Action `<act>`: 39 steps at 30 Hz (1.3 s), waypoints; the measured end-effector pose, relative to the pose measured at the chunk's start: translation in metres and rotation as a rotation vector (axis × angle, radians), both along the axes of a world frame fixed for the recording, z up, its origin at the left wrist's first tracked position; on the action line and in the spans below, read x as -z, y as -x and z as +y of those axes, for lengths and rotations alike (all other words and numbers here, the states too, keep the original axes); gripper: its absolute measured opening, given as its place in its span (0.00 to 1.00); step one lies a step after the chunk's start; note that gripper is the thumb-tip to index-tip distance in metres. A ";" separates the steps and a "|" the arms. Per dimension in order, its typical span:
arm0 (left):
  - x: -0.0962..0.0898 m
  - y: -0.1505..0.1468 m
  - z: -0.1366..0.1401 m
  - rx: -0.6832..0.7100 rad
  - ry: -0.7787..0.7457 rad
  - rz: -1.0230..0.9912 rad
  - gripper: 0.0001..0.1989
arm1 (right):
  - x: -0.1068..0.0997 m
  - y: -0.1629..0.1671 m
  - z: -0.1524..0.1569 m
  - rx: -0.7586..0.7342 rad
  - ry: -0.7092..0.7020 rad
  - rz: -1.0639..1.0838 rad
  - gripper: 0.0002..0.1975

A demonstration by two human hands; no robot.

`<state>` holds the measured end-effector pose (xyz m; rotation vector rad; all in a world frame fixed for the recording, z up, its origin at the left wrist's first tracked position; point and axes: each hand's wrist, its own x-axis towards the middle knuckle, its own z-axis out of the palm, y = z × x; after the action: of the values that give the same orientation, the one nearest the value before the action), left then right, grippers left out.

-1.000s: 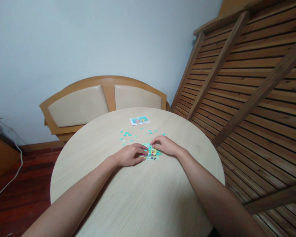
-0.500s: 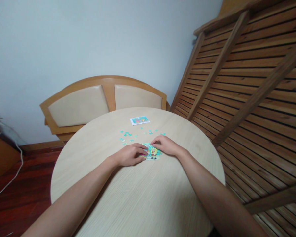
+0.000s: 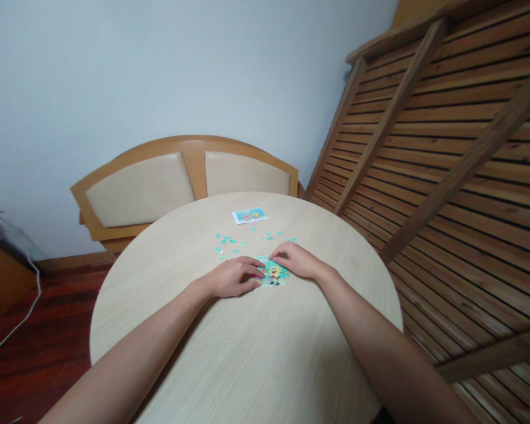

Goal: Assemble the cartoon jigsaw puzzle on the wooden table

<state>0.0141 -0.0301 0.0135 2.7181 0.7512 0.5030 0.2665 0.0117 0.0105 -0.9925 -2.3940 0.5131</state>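
A partly assembled jigsaw puzzle (image 3: 274,273) lies flat on the round table, showing a yellow square cartoon figure on teal. My left hand (image 3: 236,277) rests on its left side, palm down with fingers apart, covering part of the picture. At the upper edge, the fingertips of my right hand (image 3: 294,259) are pinched together on a small puzzle piece, which they mostly hide. Several loose teal puzzle pieces (image 3: 226,240) are scattered beyond my left hand. More pieces (image 3: 269,236) lie just past my right hand.
A printed picture card (image 3: 250,215) lies toward the far side of the pale wooden table (image 3: 229,353). Behind the table stands a padded headboard (image 3: 143,185) against the wall. A slatted wooden panel (image 3: 424,165) leans at the right, and a white cable (image 3: 37,294) hangs at the left.
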 end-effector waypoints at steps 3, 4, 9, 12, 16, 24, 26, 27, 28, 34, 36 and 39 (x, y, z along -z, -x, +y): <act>0.001 0.000 0.000 -0.004 0.003 -0.002 0.13 | 0.000 0.000 0.000 -0.005 0.001 -0.002 0.10; 0.001 0.000 0.000 -0.006 0.003 -0.002 0.13 | 0.000 0.000 0.001 -0.007 0.001 -0.004 0.10; 0.001 0.001 0.001 -0.006 0.007 -0.012 0.13 | 0.000 0.000 0.000 -0.009 0.002 -0.005 0.10; 0.001 0.000 0.000 -0.006 0.009 -0.016 0.13 | -0.001 0.000 0.000 -0.006 0.006 -0.002 0.09; -0.001 0.000 -0.001 -0.017 0.008 0.002 0.13 | 0.000 -0.001 0.000 -0.017 0.001 -0.003 0.10; -0.001 0.000 -0.001 -0.007 0.020 -0.013 0.13 | 0.003 -0.002 0.004 0.039 -0.008 -0.006 0.15; -0.001 0.000 0.000 -0.005 0.018 -0.015 0.13 | 0.003 -0.003 0.005 0.041 -0.006 -0.006 0.16; 0.000 0.000 0.000 -0.004 0.016 -0.014 0.13 | 0.003 -0.004 0.006 0.040 -0.004 -0.007 0.17; 0.000 0.000 0.000 -0.004 0.014 -0.011 0.13 | 0.003 -0.004 0.006 0.039 -0.002 -0.008 0.17; 0.000 0.000 0.001 -0.005 0.005 0.005 0.13 | 0.002 -0.003 0.005 0.031 0.001 -0.033 0.17; 0.000 0.000 0.001 -0.003 0.005 0.007 0.13 | 0.002 -0.003 0.004 0.030 0.002 -0.040 0.17; 0.001 0.000 0.001 -0.005 0.006 0.007 0.13 | 0.001 -0.003 0.004 0.029 -0.001 -0.038 0.18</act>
<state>0.0139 -0.0290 0.0129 2.7147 0.7602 0.4913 0.2696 0.0160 0.0092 -1.0438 -2.4099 0.4870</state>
